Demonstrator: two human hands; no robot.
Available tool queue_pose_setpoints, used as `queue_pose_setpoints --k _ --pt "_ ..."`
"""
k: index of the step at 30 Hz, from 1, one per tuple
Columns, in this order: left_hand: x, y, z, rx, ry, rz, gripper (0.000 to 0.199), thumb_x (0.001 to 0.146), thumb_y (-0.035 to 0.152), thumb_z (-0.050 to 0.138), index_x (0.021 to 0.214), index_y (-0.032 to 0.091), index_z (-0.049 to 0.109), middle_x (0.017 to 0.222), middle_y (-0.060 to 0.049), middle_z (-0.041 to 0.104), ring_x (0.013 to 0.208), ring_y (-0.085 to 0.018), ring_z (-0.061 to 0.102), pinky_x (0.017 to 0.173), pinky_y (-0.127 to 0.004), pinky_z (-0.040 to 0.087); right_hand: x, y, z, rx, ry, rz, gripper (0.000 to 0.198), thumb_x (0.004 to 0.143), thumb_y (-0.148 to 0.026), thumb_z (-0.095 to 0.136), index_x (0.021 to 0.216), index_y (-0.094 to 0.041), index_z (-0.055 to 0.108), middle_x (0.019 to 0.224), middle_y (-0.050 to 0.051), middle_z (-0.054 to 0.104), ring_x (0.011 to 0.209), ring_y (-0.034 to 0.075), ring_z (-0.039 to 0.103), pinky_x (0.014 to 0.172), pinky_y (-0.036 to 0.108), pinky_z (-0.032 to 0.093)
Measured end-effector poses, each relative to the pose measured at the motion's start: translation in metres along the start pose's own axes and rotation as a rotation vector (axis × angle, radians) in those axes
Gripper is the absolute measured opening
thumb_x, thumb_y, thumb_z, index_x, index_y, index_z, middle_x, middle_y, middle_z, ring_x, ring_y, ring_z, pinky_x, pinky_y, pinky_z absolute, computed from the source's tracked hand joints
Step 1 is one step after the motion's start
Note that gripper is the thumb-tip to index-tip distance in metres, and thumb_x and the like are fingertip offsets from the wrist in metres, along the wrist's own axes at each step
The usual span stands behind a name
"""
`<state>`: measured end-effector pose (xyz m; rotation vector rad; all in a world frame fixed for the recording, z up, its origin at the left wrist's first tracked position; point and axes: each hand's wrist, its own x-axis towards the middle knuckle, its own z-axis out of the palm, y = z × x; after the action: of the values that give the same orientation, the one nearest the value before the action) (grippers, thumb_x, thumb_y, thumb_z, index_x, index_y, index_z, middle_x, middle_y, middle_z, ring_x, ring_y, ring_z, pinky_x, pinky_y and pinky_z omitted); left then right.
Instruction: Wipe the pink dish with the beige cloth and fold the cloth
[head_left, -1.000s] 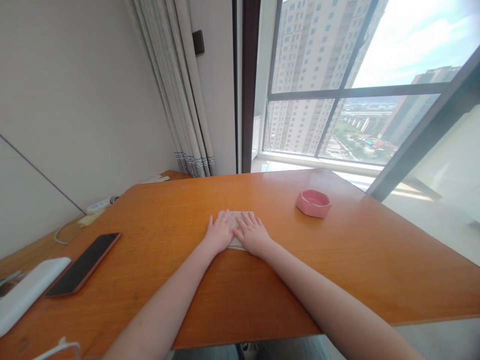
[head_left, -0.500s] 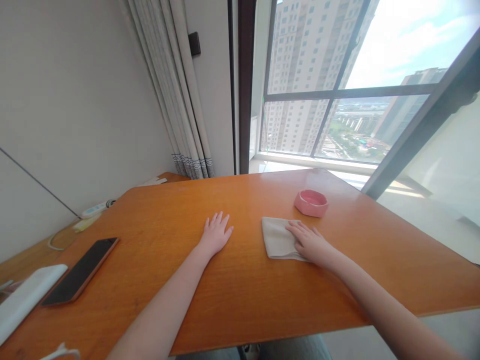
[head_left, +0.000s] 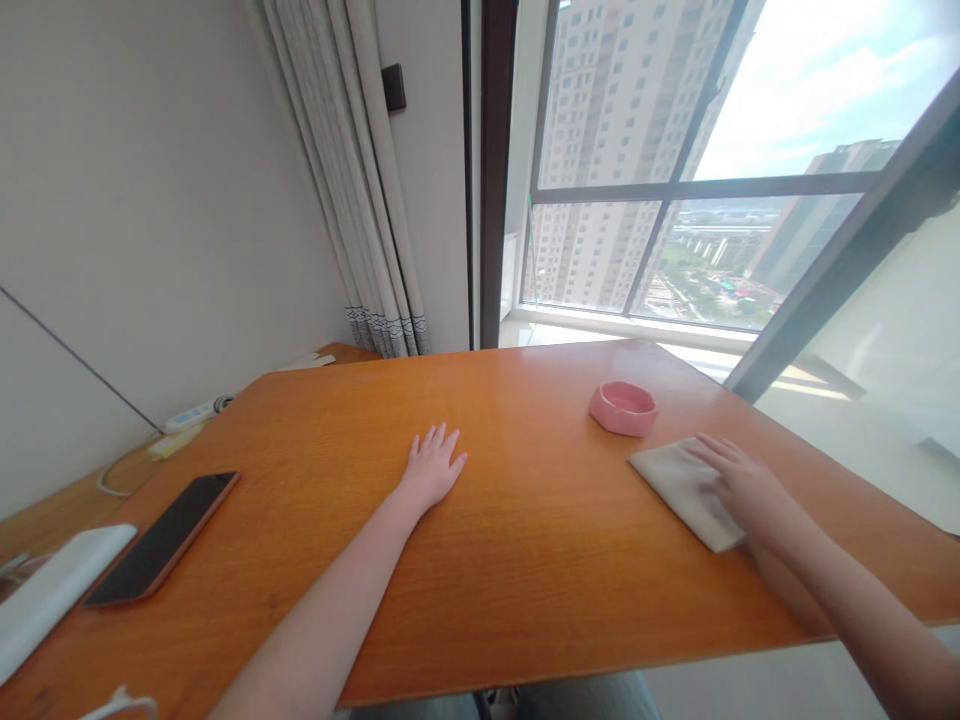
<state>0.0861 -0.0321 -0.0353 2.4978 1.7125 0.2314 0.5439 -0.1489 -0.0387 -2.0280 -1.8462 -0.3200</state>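
My left hand (head_left: pixel 435 468) lies flat on the orange-brown wooden table (head_left: pixel 525 600), fingers spread, with nothing in it. At the right, my right hand (head_left: pixel 742 485) rests palm down on a folded pale cloth (head_left: pixel 682 485), its fingers stretched out over the top. The cloth is turned at an angle, one corner pointing toward me, and part of it is hidden under the hand. Just beyond the cloth stands a pink faceted bowl (head_left: pixel 624 410), apart from it.
A dark phone with a reddish edge (head_left: pixel 161 545) and a white flat object (head_left: pixel 60 590) lie on the left. Behind them are a power strip (head_left: pixel 190 417) and cables by the wall. The table's right edge runs beside my right arm; a window (head_left: pixel 697 190) is beyond.
My right hand has slid the cloth to the right across the table, turning it as it went. My left hand and the bowl have stayed in place.
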Motion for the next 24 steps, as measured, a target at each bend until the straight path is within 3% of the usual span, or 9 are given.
queue_pose_setpoints --k 4,7,11,14,16,18,21,24 --pt "0.0 0.001 0.0 -0.007 0.002 -0.005 0.056 0.091 0.047 0.03 0.139 0.019 0.036 0.15 -0.014 0.027 0.139 -0.029 0.021 0.11 -0.053 0.015 0.028 -0.056 -0.013 0.052 0.03 -0.07 0.048 0.081 -0.03 0.038 0.126 -0.019 0.05 0.134 0.011 0.048 0.123 0.026 0.045 0.102 0.042 0.038" --pt "-0.001 0.003 -0.002 -0.009 0.005 -0.004 0.056 0.091 0.047 0.031 0.139 0.019 0.037 0.15 -0.014 0.026 0.139 -0.029 0.021 0.11 -0.053 0.015 0.057 -0.077 -0.003 0.016 0.004 -0.012 0.052 0.08 -0.04 0.045 0.127 -0.018 0.047 0.135 0.013 0.044 0.125 0.031 0.04 0.098 0.044 0.038" --pt "-0.001 0.003 -0.002 -0.013 -0.001 -0.007 0.056 0.091 0.046 0.032 0.139 0.018 0.037 0.15 -0.015 0.026 0.139 -0.029 0.022 0.11 -0.053 0.015 0.085 -0.075 0.019 -0.027 -0.094 0.013 0.031 0.077 -0.04 0.049 0.092 -0.016 0.061 0.103 0.014 0.058 0.103 0.029 0.053 0.087 0.041 0.042" --pt "-0.002 0.004 -0.004 -0.03 0.01 -0.009 0.054 0.091 0.044 0.034 0.137 0.016 0.039 0.149 -0.017 0.028 0.138 -0.03 0.022 0.11 -0.054 0.016 0.09 -0.076 0.024 0.005 -0.086 0.015 0.025 0.079 -0.039 0.046 0.07 -0.018 0.056 0.078 0.011 0.058 0.08 0.025 0.054 0.079 0.04 0.042" --pt "-0.005 0.008 -0.009 -0.039 0.049 0.015 0.049 0.09 0.039 0.039 0.132 0.015 0.045 0.149 -0.018 0.027 0.139 -0.032 0.019 0.11 -0.055 0.016 0.087 -0.09 0.021 0.052 -0.046 -0.014 0.023 0.08 -0.039 0.047 0.066 -0.02 0.052 0.074 0.009 0.056 0.077 0.024 0.052 0.079 0.04 0.041" --pt "-0.01 0.017 -0.019 -0.039 0.123 0.116 0.044 0.086 0.032 0.047 0.128 0.016 0.049 0.151 -0.017 0.022 0.141 -0.032 0.013 0.11 -0.056 0.015 0.081 -0.117 0.014 0.13 -0.017 -0.077 0.022 0.08 -0.038 0.049 0.067 -0.021 0.05 0.077 0.008 0.056 0.081 0.024 0.051 0.08 0.04 0.041" --pt "-0.02 0.036 -0.039 -0.075 0.211 0.39 0.055 0.082 0.023 0.054 0.135 0.023 0.039 0.153 -0.012 0.017 0.142 -0.028 0.005 0.111 -0.054 0.015 0.068 -0.173 -0.001 0.291 -0.079 -0.219 0.019 0.08 -0.036 0.054 0.068 -0.022 0.05 0.08 0.007 0.057 0.084 0.024 0.051 0.081 0.039 0.042" --pt "-0.031 0.05 -0.055 -0.157 0.211 0.557 0.051 0.081 0.022 0.056 0.13 0.025 0.042 0.149 -0.011 0.029 0.142 -0.025 0.01 0.111 -0.05 0.023 0.052 -0.229 -0.017 0.471 -0.172 -0.407 0.009 0.081 -0.029 0.055 0.075 -0.022 0.055 0.085 0.006 0.059 0.094 0.024 0.052 0.087 0.042 0.043"
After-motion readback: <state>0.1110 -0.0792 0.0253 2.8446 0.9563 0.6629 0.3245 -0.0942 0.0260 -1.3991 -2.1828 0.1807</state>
